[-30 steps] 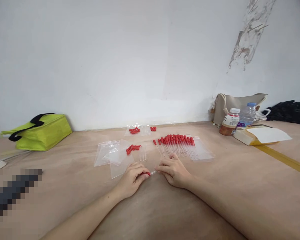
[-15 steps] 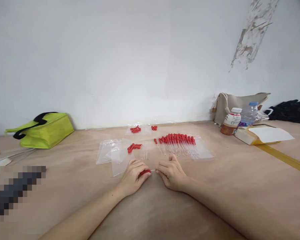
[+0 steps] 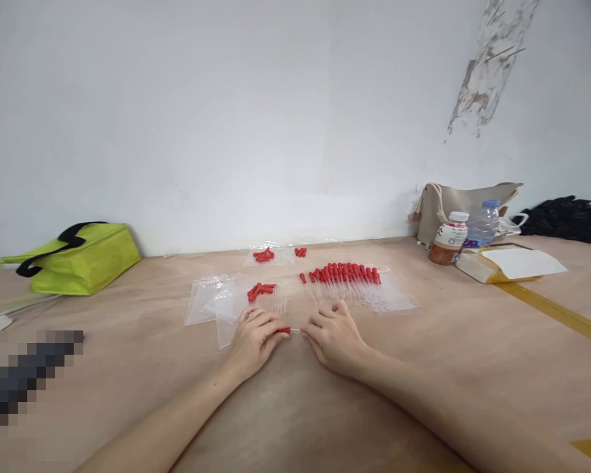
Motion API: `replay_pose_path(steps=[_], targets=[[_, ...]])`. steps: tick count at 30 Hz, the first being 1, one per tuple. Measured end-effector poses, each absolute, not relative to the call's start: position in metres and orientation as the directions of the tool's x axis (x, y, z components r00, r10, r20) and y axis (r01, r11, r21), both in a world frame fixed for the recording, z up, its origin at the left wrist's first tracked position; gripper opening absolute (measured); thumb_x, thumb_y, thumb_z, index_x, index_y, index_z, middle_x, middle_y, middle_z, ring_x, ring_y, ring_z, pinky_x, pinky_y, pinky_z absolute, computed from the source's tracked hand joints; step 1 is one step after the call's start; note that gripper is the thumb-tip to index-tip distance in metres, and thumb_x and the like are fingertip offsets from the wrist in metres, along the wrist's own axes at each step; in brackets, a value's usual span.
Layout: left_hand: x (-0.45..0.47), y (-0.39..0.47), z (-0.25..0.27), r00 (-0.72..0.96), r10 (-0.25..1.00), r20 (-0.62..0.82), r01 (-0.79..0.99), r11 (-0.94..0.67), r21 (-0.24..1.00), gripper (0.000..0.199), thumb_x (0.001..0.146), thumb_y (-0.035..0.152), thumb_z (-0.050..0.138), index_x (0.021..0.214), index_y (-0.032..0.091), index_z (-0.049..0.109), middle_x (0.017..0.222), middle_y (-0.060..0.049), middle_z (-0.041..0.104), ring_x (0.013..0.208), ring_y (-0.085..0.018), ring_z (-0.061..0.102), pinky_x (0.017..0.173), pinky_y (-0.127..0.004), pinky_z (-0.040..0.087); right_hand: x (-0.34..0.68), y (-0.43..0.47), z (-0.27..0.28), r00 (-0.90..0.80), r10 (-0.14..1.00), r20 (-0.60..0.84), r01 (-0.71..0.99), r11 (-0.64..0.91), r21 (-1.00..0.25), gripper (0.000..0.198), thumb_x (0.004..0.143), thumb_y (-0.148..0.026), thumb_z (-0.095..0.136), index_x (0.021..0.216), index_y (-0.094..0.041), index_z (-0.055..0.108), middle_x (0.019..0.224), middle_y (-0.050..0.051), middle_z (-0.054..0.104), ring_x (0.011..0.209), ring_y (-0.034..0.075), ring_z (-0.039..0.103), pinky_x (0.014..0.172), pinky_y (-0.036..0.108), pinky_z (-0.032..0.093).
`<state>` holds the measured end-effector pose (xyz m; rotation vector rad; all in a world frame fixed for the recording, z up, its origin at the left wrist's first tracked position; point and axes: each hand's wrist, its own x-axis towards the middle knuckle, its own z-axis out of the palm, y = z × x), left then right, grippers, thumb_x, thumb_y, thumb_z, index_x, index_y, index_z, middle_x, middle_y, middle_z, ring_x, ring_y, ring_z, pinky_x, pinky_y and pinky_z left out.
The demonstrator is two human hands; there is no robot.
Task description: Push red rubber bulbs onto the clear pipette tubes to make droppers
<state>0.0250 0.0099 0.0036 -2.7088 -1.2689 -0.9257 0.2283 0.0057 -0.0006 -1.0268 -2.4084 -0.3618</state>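
Between the fingers of my left hand is a red rubber dropper bulb, its open end facing right. A thin clear dropper tube runs from the bulb to my right hand, whose fingertips pinch its other end. Just beyond my left hand lie loose red bulbs and several bare clear tubes on plastic bags. Past my right hand, a row of droppers with red bulbs fitted fans out side by side, partly over a clear zip bag.
More red bulbs and tubes lie on plastic near the wall. A lime-green bag stands at left. At right are a drink bottle, a clear water bottle, a beige bag and an open carton. Yellow tape crosses the tabletop.
The view has shifted slightly. Less of the red bulb shows past my left fingers, and both hands stay close together on the dropper.
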Motion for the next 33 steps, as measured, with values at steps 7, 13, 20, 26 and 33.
replay_pose_path(steps=[7, 13, 20, 26, 33], targets=[[0.022, 0.008, -0.004, 0.448, 0.791, 0.416, 0.684, -0.603, 0.41, 0.022, 0.082, 0.026, 0.046, 0.103, 0.021, 0.051, 0.085, -0.002, 0.055, 0.071, -0.014, 0.051, 0.067, -0.028, 0.042, 0.241, 0.047, 0.015, -0.061, 0.925, 0.375, 0.915, 0.202, -0.35, 0.029, 0.08, -0.035, 0.041, 0.065, -0.02, 0.061, 0.065, 0.001, 0.063, 0.062, 0.014, 0.052, 0.073, 0.034, 0.022], [0.025, 0.007, 0.0, 0.561, 0.733, 0.385, 0.625, -0.68, 0.384, 0.019, 0.085, 0.025, 0.041, 0.084, 0.019, 0.059, 0.08, -0.004, 0.057, 0.075, -0.016, 0.051, 0.07, -0.029, 0.041, 0.224, 0.095, 0.014, 0.108, 0.953, 0.284, 0.934, 0.0, -0.356, 0.03, 0.078, -0.038, 0.041, 0.069, -0.019, 0.061, 0.071, 0.004, 0.064, 0.07, 0.018, 0.056, 0.079, 0.038, 0.022], [0.022, 0.008, 0.0, 0.554, 0.751, 0.358, 0.64, -0.66, 0.394, 0.017, 0.083, 0.024, 0.043, 0.086, 0.02, 0.059, 0.082, -0.004, 0.057, 0.076, -0.016, 0.051, 0.069, -0.028, 0.041, 0.214, 0.108, 0.004, 0.141, 0.953, 0.269, 0.948, -0.052, -0.313, 0.036, 0.08, -0.042, 0.038, 0.072, -0.016, 0.063, 0.075, 0.009, 0.064, 0.072, 0.022, 0.058, 0.081, 0.041, 0.021], [0.024, 0.006, 0.001, 0.552, 0.751, 0.362, 0.629, -0.661, 0.409, 0.017, 0.083, 0.024, 0.043, 0.086, 0.02, 0.06, 0.081, -0.003, 0.057, 0.075, -0.015, 0.052, 0.069, -0.028, 0.041, 0.215, 0.1, 0.006, 0.11, 0.951, 0.288, 0.958, -0.025, -0.285, 0.036, 0.08, -0.042, 0.038, 0.073, -0.017, 0.062, 0.075, 0.009, 0.065, 0.072, 0.021, 0.058, 0.081, 0.04, 0.02], [0.007, 0.024, 0.006, 0.355, 0.793, 0.495, 0.744, -0.56, 0.364, 0.016, 0.082, 0.028, 0.046, 0.078, 0.02, 0.059, 0.083, -0.003, 0.056, 0.083, -0.018, 0.051, 0.075, -0.031, 0.041, 0.193, 0.087, 0.007, -0.057, 0.926, 0.373, 0.945, 0.171, -0.28, 0.025, 0.078, -0.036, 0.042, 0.075, -0.02, 0.061, 0.073, 0.005, 0.065, 0.074, 0.019, 0.057, 0.077, 0.036, 0.022]])
